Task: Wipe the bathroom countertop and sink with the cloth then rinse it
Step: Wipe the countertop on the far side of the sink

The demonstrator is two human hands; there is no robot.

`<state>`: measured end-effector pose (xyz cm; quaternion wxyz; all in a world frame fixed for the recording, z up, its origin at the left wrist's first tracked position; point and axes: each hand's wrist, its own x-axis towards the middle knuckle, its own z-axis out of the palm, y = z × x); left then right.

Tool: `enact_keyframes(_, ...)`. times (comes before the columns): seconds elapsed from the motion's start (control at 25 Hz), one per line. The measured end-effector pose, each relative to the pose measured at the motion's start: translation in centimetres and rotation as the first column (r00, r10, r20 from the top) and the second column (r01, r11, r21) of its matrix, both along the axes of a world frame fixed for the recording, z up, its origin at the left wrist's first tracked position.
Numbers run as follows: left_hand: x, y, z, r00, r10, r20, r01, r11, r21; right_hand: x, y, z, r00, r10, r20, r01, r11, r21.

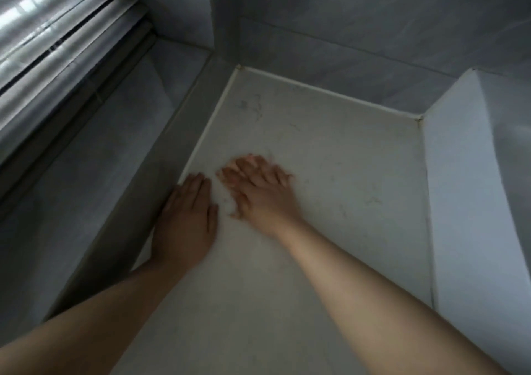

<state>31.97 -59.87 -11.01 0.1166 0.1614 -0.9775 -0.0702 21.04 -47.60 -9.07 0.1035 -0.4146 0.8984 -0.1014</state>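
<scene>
The white countertop (330,156) fills the middle of the view, with faint dark marks and hairs on it. My left hand (186,219) lies flat on its left edge, fingers together, holding nothing. My right hand (258,190) is blurred and pressed down beside it, fingers spread. A pale cloth (231,202) shows only as a ragged whitish edge under the palm and thumb; most of it is hidden and hard to tell from the counter. The white raised sink (474,187) stands along the counter's right side, well apart from both hands.
A grey tiled ledge (115,173) runs along the left of the counter, below window blinds (57,29) at the upper left. Grey tiled walls (344,44) close the back corner. Pale sealant lines edge the counter at the left and back.
</scene>
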Motion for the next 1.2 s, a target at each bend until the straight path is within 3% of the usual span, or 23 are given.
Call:
enact_keyframes(0.08,1.1,-0.1,-0.1,1.0,-0.012,0.006,0.012,1.0,0.013,-1.4,3.7,-0.6,0.982,-0.173,-0.079,0.176,0.983,0.041)
enact_keyframes(0.16,1.6,0.1,0.0,1.0,0.023,0.002,-0.023,0.998,0.051,-3.2,4.9,-0.6,0.834,-0.547,-0.068,0.551,0.831,0.075)
enact_keyframes(0.2,1.8,0.3,0.0,0.998,0.057,-0.004,-0.056,0.996,0.075,-3.7,3.7,-0.5,0.751,-0.66,-0.033,0.66,0.746,0.089)
enact_keyframes(0.24,2.1,0.4,0.1,0.996,0.09,-0.016,-0.088,0.991,0.1,-3.7,1.5,-0.3,0.723,-0.691,-0.001,0.688,0.721,0.084)
enact_keyframes(0.32,2.5,0.6,0.5,0.987,0.153,-0.048,-0.143,0.975,0.172,-2.6,-4.1,-0.2,0.828,-0.558,0.049,0.558,0.83,0.024)
enact_keyframes(0.4,2.5,0.7,0.8,0.969,0.23,-0.093,-0.194,0.936,0.293,-0.4,-8.2,-0.1,0.95,-0.307,0.053,0.307,0.952,0.002)
enact_keyframes(0.48,2.2,0.7,1.0,0.956,0.262,-0.135,-0.202,0.915,0.35,0.8,-8.9,0.2,0.989,-0.141,0.04,0.14,0.989,0.038)
enact_keyframes(0.6,2.2,0.6,0.7,0.98,0.179,-0.083,-0.155,0.96,0.234,0.7,-4.7,0.6,1.0,-0.023,-0.006,0.023,0.999,0.029)
enact_keyframes(0.68,2.1,0.5,0.4,0.998,0.053,0.021,-0.055,0.994,0.099,0.3,0.1,0.3,0.996,-0.091,-0.007,0.091,0.995,0.029)
enact_keyframes(0.76,2.0,0.6,0.3,0.994,-0.019,0.109,0.02,1.0,-0.003,-0.6,5.7,-0.3,0.96,-0.274,-0.055,0.277,0.959,0.058)
enact_keyframes(0.88,1.8,0.6,0.3,0.981,-0.017,0.193,0.028,0.998,-0.055,-2.4,14.7,-0.8,0.811,-0.563,-0.161,0.578,0.813,0.071)
enact_keyframes(0.96,1.8,0.7,0.2,0.98,-0.012,0.201,0.025,0.998,-0.065,-2.7,18.4,-0.6,0.727,-0.668,-0.159,0.685,0.722,0.101)
enact_keyframes(1.08,2.8,1.0,0.4,0.984,-0.011,0.179,0.021,0.998,-0.052,-1.5,15.7,-0.5,0.596,-0.797,-0.101,0.803,0.59,0.082)
enact_keyframes(1.12,3.3,1.1,0.4,0.988,-0.009,0.152,0.016,0.999,-0.044,-0.6,13.2,-0.6,0.624,-0.778,-0.07,0.781,0.62,0.071)
enact_keyframes(1.2,4.6,1.2,0.5,0.996,0.001,0.092,0.001,1.0,-0.021,3.0,7.0,-0.8,0.805,-0.592,-0.04,0.593,0.805,0.03)
